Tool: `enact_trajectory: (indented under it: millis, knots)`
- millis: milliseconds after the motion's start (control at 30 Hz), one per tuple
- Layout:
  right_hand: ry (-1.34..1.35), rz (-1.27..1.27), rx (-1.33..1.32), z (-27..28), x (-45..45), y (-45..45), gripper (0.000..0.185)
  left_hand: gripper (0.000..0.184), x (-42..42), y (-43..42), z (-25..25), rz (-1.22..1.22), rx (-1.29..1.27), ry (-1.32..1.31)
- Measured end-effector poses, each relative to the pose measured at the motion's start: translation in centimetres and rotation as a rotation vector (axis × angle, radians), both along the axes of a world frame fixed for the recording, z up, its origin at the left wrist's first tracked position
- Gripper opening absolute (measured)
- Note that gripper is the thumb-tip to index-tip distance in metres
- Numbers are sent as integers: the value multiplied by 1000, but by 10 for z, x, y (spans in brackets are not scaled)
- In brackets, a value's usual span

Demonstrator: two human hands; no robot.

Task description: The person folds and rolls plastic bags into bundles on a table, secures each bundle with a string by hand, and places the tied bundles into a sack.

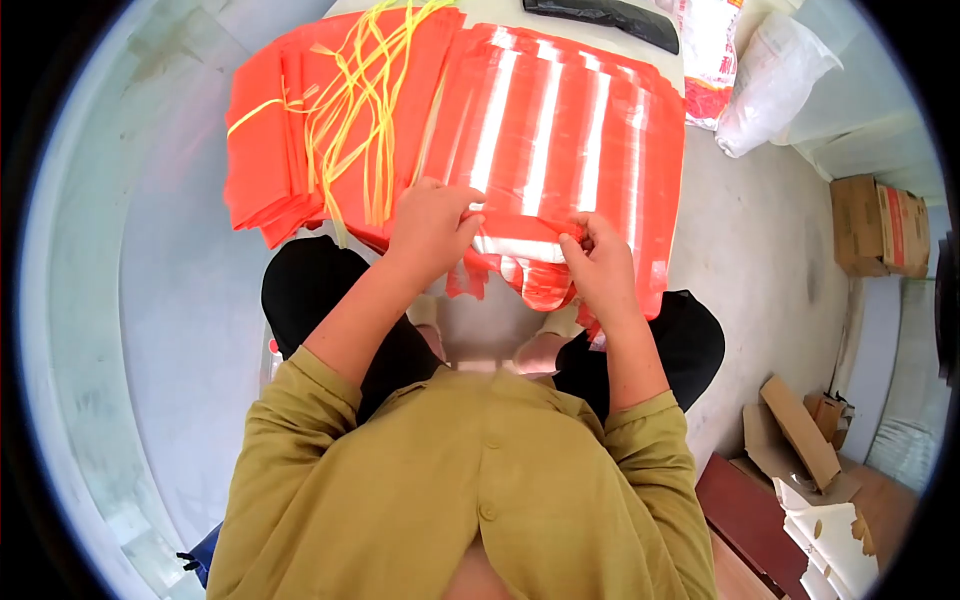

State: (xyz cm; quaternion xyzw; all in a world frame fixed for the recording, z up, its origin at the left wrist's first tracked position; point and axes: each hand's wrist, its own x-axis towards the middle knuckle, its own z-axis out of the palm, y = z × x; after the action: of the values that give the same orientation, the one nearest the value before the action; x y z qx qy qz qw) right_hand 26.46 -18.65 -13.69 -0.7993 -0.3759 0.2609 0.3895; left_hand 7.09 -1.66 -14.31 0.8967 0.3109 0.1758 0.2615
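Note:
A spread of red plastic bags [560, 130] with shiny white streaks covers the table in front of me. At its near edge, my left hand [435, 228] pinches the left side of a red plastic bag [515, 228], which looks folded or rolled there. The right side of that same bag is pinched by my right hand [605, 262], thumb against fingers. Loose bag ends [545, 285] hang over the table edge between my hands. To the left lie flat stacks of red bags [262, 155], with a tangle of yellow ties [372, 110] on top.
A black plastic bundle [605, 20] lies at the table's far edge. Beyond its right side stand a red-and-white printed bag [710, 55] and a translucent plastic bag [775, 85]. Cardboard boxes [878, 225] are at the right wall, with torn cardboard [790, 435] lower right.

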Motion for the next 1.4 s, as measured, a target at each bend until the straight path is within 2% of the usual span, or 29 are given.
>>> enact_trajectory:
  millis: [100, 200, 267, 367, 467, 600, 700, 933, 967, 1167, 1267, 1367, 1400]
  knots:
    - [-146, 50, -101, -3, 4, 1, 26, 25, 5, -1, -3, -35, 143, 49]
    - [-366, 103, -18, -17, 6, 0, 25, 26, 7, -6, -6, -66, 352, 68]
    - [-351, 111, -34, -14, 6, 2, 25, 27, 11, -11, -2, -73, 463, 86]
    - [-361, 121, -33, -14, 5, 3, 24, 32, 20, -15, -12, -377, 408, -105]
    - [-365, 118, -45, -11, 3, 2, 23, 34, 33, -33, -11, -523, 259, -127]
    - [-404, 112, 91, -8, 4, -14, 25, 37, 38, -39, -13, -519, 229, -74]
    - [-542, 237, 264, -12, 8, -38, 31, 38, 36, -37, -13, -527, 211, -78]
    - [-839, 473, 366, -30, -14, -59, 29, 42, 33, -39, -14, -541, 215, -62]
    - [-831, 476, 380, -33, -13, -60, 24, 43, 33, -39, -14, -541, 213, -64]
    - [-329, 196, 438, -21, -13, -49, 14, 40, 33, -48, 3, -478, 92, -58]
    - [-316, 191, 412, -13, -4, -49, 18, 32, 40, -49, -8, -351, 65, 18]
    - [-258, -50, 403, -21, 15, -63, 26, 28, 42, -51, -2, -285, -161, 45]
    - [-99, -158, 428, -25, 23, -69, 28, 27, 41, -48, -5, -287, -192, 24]
